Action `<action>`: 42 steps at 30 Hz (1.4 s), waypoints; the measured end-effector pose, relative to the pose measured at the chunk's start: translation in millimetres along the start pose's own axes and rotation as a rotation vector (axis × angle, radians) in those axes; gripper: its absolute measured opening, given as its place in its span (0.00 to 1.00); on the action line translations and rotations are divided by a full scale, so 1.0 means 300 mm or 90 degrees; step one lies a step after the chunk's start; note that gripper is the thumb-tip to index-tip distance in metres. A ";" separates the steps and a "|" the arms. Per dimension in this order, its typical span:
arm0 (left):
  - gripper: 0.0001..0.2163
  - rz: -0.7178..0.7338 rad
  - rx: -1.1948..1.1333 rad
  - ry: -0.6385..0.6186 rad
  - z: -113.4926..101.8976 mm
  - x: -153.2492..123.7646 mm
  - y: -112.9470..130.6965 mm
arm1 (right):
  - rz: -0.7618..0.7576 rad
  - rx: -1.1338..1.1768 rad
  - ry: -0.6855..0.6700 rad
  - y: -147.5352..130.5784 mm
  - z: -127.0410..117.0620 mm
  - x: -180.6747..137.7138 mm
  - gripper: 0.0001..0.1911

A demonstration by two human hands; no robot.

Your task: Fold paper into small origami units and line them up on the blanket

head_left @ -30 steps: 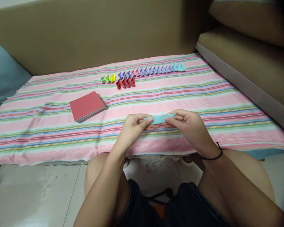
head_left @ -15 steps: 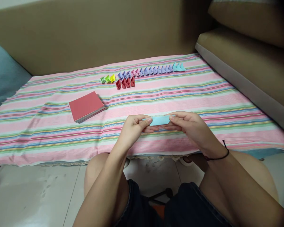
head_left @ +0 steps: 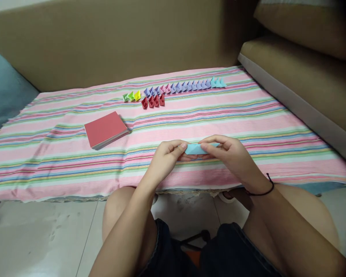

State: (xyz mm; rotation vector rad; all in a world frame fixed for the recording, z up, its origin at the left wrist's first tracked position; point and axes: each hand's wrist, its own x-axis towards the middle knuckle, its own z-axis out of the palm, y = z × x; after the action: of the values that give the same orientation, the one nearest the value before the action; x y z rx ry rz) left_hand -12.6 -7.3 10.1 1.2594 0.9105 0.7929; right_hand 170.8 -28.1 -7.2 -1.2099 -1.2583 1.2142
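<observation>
A narrow folded strip of light blue paper (head_left: 196, 148) is held between both hands just above the striped cloth (head_left: 248, 115). My left hand (head_left: 165, 157) pinches its left end with thumb and fingers closed. My right hand (head_left: 232, 156), with a black cord on the wrist, pinches the right end and lies over the top of the strip. A stack of red square paper (head_left: 105, 129) lies to the left of my hands.
At the far side of the cloth stands a row of small folded paper boats (head_left: 178, 87) in green, yellow, purple, pink and blue, with several red boats (head_left: 153, 101) in front. Brown sofa cushions (head_left: 300, 73) rise at the right. My knees are below the cloth's edge.
Both hands have shifted slightly right and down with the blue strip. My right hand's fingers have slid inward along the strip, and less of it shows.
</observation>
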 end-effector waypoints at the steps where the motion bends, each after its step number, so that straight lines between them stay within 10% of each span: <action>1: 0.15 0.009 0.021 0.002 0.004 0.000 -0.003 | -0.012 -0.022 0.000 0.000 0.003 -0.002 0.10; 8: 0.07 0.107 0.256 0.087 0.024 -0.007 -0.020 | -0.146 -0.172 0.041 -0.007 0.031 -0.032 0.07; 23: 0.08 0.083 0.201 0.048 -0.012 -0.006 -0.020 | -0.255 -0.343 0.016 -0.030 0.008 -0.023 0.06; 32: 0.09 0.072 0.156 -0.008 -0.012 0.002 -0.010 | -0.207 -0.246 0.040 -0.012 -0.004 -0.016 0.07; 42: 0.07 0.123 0.203 0.201 -0.040 -0.005 0.013 | -0.101 -0.152 0.103 -0.027 -0.004 -0.017 0.05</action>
State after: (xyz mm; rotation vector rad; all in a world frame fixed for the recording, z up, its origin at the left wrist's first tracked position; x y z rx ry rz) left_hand -24.0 -2.9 13.2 1.5440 1.2174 1.0481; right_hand 172.0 -33.3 0.9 -1.3237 -1.3774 0.8514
